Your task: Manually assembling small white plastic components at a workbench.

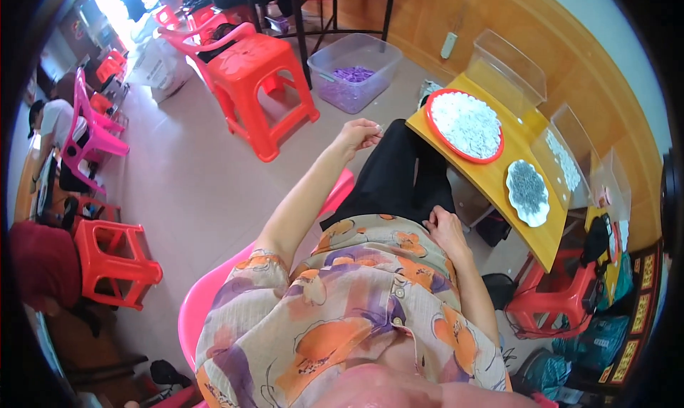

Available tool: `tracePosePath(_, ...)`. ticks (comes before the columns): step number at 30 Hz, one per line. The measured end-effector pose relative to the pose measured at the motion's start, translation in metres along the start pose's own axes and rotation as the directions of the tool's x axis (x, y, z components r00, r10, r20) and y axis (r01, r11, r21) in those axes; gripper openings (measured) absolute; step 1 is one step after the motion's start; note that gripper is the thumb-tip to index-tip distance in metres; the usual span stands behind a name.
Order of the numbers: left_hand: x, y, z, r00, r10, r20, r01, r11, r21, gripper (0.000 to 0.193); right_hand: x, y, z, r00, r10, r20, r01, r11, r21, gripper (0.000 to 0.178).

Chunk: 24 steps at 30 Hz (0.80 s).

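Observation:
My left hand (358, 135) is held out beside my left knee, over the black trousers (377, 173). Its thumb and fingers pinch together at a tiny pale piece, too small to name. Close against the hem of my flowered shirt (356, 294), my right hand (444, 230) rests at my lap with curled fingers; whatever is in them, if anything, is hidden. To the right of my knees, a round red tray (429, 123) heaped with small white pieces stands on the yellow table (491, 183). Nearer on that table is a white scalloped dish (533, 219) of small grey pieces.
Clear plastic bins (509, 66) line the table's far side, with white pieces (563, 162) beside them. A clear tub (356, 73) of purple pieces sits on the floor ahead. Red stools (260, 87) and a pink chair (92, 141) stand leftward; other people sit at far left.

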<state>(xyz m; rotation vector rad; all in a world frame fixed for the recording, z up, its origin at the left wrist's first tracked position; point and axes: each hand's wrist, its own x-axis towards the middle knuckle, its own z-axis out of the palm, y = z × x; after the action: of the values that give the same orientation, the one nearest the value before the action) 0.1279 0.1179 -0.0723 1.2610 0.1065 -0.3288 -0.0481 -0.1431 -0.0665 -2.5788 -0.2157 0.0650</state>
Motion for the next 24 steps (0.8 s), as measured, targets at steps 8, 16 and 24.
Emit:
tracePosePath(8, 0.0004, 0.0033, 0.0033, 1.0, -0.008, 0.009, 0.008, 1.0, -0.012, 0.005, -0.0006, -0.0002, -0.0032, 0.999, 0.039, 0.01, -0.039, 0.999, 0.002, 0.016)
tracePosePath(16, 0.0004, 0.0034, 0.0025, 1.0, -0.011, 0.004, 0.012, 0.999, -0.037, 0.005, -0.0004, -0.0017, -0.003, 0.998, 0.051, 0.02, -0.051, 0.999, 0.005, 0.019)
tracePosePath(24, 0.0002, 0.004, 0.0022, 0.999, -0.029, 0.027, 0.029, 0.999, 0.017, 0.005, 0.0007, 0.0032, 0.0005, 0.999, 0.044, 0.016, -0.044, 0.999, -0.004, 0.02)
